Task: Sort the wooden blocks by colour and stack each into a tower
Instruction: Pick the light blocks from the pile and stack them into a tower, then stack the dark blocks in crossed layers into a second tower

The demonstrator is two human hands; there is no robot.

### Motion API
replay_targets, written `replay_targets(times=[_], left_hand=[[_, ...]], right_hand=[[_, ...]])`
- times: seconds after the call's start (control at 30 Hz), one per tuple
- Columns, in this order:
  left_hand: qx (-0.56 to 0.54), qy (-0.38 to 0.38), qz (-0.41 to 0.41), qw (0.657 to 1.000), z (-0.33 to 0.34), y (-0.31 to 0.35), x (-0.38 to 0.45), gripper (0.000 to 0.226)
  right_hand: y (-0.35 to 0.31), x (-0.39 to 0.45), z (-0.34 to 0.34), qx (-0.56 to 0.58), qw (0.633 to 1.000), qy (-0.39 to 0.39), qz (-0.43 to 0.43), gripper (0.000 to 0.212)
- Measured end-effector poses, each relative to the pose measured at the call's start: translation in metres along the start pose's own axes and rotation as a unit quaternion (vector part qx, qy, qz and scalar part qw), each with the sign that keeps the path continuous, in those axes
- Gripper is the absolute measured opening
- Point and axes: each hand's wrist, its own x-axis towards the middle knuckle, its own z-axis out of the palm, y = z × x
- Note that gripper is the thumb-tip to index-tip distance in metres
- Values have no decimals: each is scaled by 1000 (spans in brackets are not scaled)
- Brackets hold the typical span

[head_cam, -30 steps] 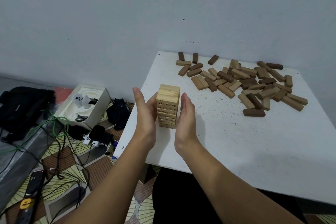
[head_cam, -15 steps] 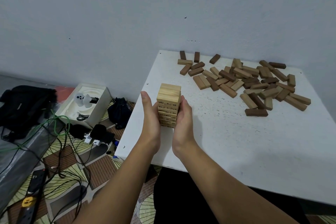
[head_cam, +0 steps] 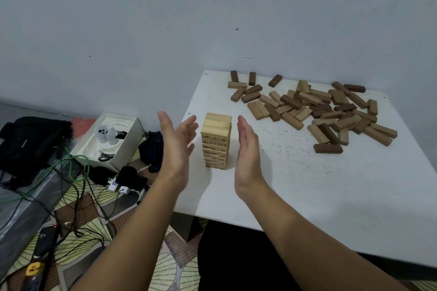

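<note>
A: Which step is judged to be in hand?

B: The pale tower (head_cam: 216,140) looks finished, standing upright near the front left corner of the white table (head_cam: 331,184). The medium and dark tones are not yet sorted; they are left mixed in the loose pile of blocks (head_cam: 314,111) toward the far right.

A: How are the hands placed?

B: The tower is flanked, not held. The left hand (head_cam: 176,146) is spread flat, fingers straight, clearly apart from the tower's left face. The right hand (head_cam: 247,149) is held flat and upright just beside the right face; whether a sliver of a gap is kept there cannot quite be told, though no grip is seen.

A: What is called for next?

B: Probably a reach to the pile, well apart from the tower, so that one tone can be picked out. Care would be needed that the tower is not brushed by a forearm.
</note>
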Motion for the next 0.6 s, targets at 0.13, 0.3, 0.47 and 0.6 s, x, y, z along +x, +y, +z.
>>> replay_targets(times=[0.13,0.3,0.47,0.6], left_hand=[[103,34,65,992,-9,35,9,82],[362,40,199,910,-9,78,22,53],[517,10,269,813,37,102,18,51],[570,-34,297,765,97,99,-1,48]], right_hand=[[-17,10,-18,-47,998,-17,-31,50],[-34,32,-64,-228,970,-36,-82,53],[-41,47,-130,-433,894,5,-116,54],[-42,47,-182,-544,834,9,-86,54]])
